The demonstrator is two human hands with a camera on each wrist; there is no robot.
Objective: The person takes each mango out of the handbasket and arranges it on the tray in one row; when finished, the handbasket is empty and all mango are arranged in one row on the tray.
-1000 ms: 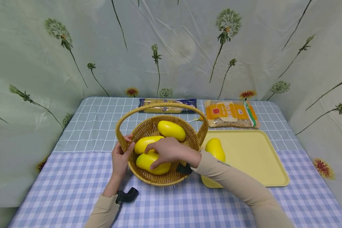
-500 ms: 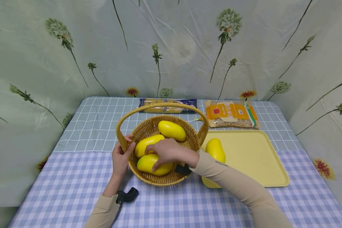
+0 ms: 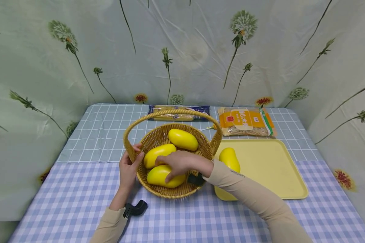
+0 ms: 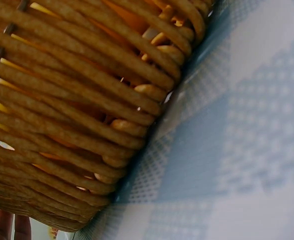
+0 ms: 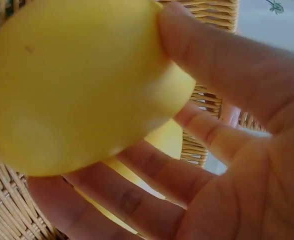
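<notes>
A wicker basket (image 3: 158,132) with a tall arched handle stands mid-table, three yellow mangoes inside. My left hand (image 3: 128,168) grips its left side by the foot of the handle; in the left wrist view the woven wall (image 4: 62,100) fills much of the picture and two fingertips show at the bottom left. Inside the basket my right hand (image 3: 182,162) grasps the nearest mango (image 3: 161,176), thumb on one side and fingers on the other, as the right wrist view shows on that mango (image 5: 72,90). Another mango (image 3: 158,153) lies just behind, and a third (image 3: 183,139) farther back.
Right of the basket is a yellow tray (image 3: 270,168) with one mango (image 3: 229,159) at its left side, partly behind the right sleeve. At the back lie a long pasta packet (image 3: 173,117) and an orange-and-clear food bag (image 3: 246,121). A floral curtain hangs behind.
The nearest mango has shifted slightly to the right under my right hand. My left hand stays at the basket's side.
</notes>
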